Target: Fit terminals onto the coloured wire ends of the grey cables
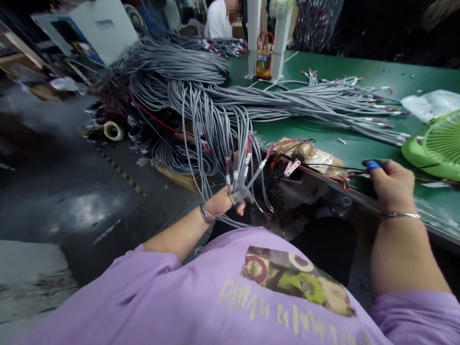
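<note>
My left hand (220, 202) is closed around the ends of several grey cables (214, 113), just in front of my body. White sleeves and reddish tips stick up above the fist, and a clear band or wrap shows at the grip. The cables loop back up over the table edge. My right hand (395, 185) is closed at the table's front edge, with something blue at its thumb tip. Dark and reddish wires (345, 178) run along the edge beside it; what the fingers hold is hidden.
A large heap of grey cables (178, 58) covers the left of the green table (426, 76). A green fan (453, 141) stands at the right, near a clear plastic bag (435, 105). A white post (278, 44) rises behind. Another person (219, 16) sits farther back.
</note>
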Demonstrator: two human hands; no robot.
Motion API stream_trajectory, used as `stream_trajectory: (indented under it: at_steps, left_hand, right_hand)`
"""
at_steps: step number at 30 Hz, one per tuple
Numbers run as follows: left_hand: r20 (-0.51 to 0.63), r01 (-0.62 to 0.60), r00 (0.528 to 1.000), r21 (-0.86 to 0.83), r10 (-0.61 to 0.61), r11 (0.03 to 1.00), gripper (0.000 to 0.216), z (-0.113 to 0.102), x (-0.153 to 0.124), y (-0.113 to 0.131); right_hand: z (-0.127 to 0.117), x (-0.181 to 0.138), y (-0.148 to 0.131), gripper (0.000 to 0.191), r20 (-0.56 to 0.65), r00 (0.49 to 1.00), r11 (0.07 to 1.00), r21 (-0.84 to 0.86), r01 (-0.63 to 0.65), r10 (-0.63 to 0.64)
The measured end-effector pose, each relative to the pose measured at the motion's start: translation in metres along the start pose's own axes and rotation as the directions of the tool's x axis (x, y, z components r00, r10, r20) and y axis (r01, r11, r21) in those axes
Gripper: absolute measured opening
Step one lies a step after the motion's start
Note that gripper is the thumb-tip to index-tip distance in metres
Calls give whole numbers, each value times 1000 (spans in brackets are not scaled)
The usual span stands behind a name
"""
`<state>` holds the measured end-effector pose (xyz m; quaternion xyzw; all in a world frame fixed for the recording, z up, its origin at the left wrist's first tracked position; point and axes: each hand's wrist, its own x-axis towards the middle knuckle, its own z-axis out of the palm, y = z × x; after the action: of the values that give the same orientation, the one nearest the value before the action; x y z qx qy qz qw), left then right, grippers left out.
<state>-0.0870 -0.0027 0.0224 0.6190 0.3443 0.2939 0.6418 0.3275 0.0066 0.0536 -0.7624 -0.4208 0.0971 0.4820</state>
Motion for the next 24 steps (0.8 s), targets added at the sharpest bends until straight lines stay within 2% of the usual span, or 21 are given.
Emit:
stream_trajectory:
  at_steps: [2, 4, 6, 7, 8, 9, 10, 11, 15, 17, 19, 21, 24]
  left_hand:
    - [52, 45, 998, -126, -39, 991, 62, -8, 4, -11]
    - [137, 56, 990, -167, -33, 984, 61, -7, 9, -15]
    - [213, 58, 977, -179, -19, 982, 59, -2, 15, -16]
    - [249, 62, 968, -176, -16, 982, 58, 1, 18, -16]
    - [283, 68, 959, -165, -19, 984, 58, 4, 21, -16]
    - [319, 74, 947, -144, -24, 987, 58, 6, 24, -16]
    - [358, 80, 933, -112, -35, 990, 59, 8, 27, -16]
    - [393, 89, 918, -72, -54, 993, 60, 9, 29, -15]
    - [482, 128, 864, 65, -144, 990, 63, 8, 36, -13]
    - [495, 130, 855, 85, -155, 988, 63, 5, 38, -14]
    - [496, 113, 856, 97, -146, 989, 62, 3, 37, -17]
    - [490, 89, 862, 112, -133, 990, 61, 2, 37, -22]
    - [440, 19, 895, 112, -67, 994, 60, 6, 34, -28]
  right_hand:
    - [0, -6, 0, 20, -55, 996, 997, -19, 73, -74]
    - [2, -29, -6, 13, -170, 972, 985, 23, 169, -163]
    - [10, -67, -19, 15, -67, 975, 957, 189, 221, -212]
    - [16, -89, -28, 21, 100, 974, 948, 269, 172, -205]
    - [24, -110, -37, 26, 330, 923, 938, 338, 79, -196]
    - [33, -129, -47, 32, 526, 829, 927, 375, -25, -191]
    - [43, -143, -56, 38, 650, 733, 915, 391, -99, -199]
    - [52, -153, -65, 43, 694, 684, 897, 422, -133, -225]
    - [80, -149, -86, 46, 716, 615, 771, 580, -262, -330]
    - [87, -140, -89, 44, 765, 536, 741, 582, -335, -358]
    - [90, -135, -90, 43, 786, 483, 725, 583, -368, -386]
    - [92, -137, -90, 42, 774, 483, 715, 601, -358, -409]
    - [92, -145, -88, 41, 719, 550, 713, 640, -286, -425]
